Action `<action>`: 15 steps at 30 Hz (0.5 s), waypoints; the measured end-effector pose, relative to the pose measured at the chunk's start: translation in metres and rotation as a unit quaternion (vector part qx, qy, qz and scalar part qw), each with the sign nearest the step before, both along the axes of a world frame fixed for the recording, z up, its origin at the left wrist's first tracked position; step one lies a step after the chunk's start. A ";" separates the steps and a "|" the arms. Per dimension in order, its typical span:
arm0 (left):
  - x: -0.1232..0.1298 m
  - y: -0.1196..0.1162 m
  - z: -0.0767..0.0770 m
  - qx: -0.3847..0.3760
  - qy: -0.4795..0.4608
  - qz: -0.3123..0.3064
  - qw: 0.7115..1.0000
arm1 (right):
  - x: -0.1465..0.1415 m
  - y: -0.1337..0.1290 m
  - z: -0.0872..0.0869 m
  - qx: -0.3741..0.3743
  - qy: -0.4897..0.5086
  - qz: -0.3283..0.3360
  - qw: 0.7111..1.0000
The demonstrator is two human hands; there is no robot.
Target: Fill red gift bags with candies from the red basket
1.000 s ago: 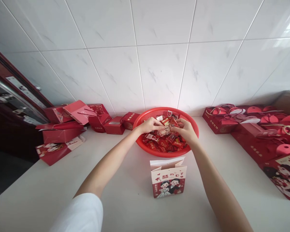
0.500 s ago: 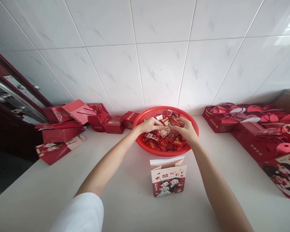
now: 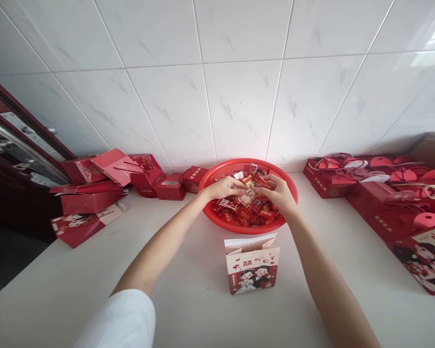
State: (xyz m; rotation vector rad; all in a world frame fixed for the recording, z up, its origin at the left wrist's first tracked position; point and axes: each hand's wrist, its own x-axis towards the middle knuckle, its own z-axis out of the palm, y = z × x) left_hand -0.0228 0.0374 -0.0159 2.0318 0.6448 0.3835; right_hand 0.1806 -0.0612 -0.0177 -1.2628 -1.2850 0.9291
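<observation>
A red plastic basket [image 3: 217,223] full of wrapped candies [image 3: 244,213] stands against the wall. Inside its rim, my left hand [image 3: 227,187] is closed in a pinch over the pile; what lies between its fingertips is too small to make out. Opposite it, my right hand [image 3: 278,193] pinches a red wrapped candy [image 3: 261,181]. Between the two sets of fingertips shows a beige packet [image 3: 247,197] with dark writing. In front of the basket a paper gift box [image 3: 253,266] stands upright with its top open, a cartoon couple printed on its front.
Red gift boxes [image 3: 90,203] lie piled at the left, with smaller red boxes [image 3: 170,187] beside the basket. Several red boxes with cord handles [image 3: 380,208] crowd the right side. Behind the white tabletop [image 3: 181,295] rises a tiled wall [image 3: 242,106]. A dark door frame [image 3: 18,125] is at far left.
Both hands stay over the candies with only slight finger movement. The view has shifted very slightly; the basket and gift box keep their places.
</observation>
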 end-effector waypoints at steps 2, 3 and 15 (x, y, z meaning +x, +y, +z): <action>0.000 0.000 0.000 -0.002 -0.001 0.000 1.000 | 0.000 0.000 0.000 0.001 -0.002 0.000 1.000; 0.000 0.000 0.000 -0.003 -0.002 -0.001 1.000 | 0.000 0.000 -0.001 0.001 -0.003 0.000 1.000; 0.000 0.001 -0.002 -0.013 -0.004 0.006 1.000 | 0.000 0.001 0.000 0.021 0.002 0.007 1.000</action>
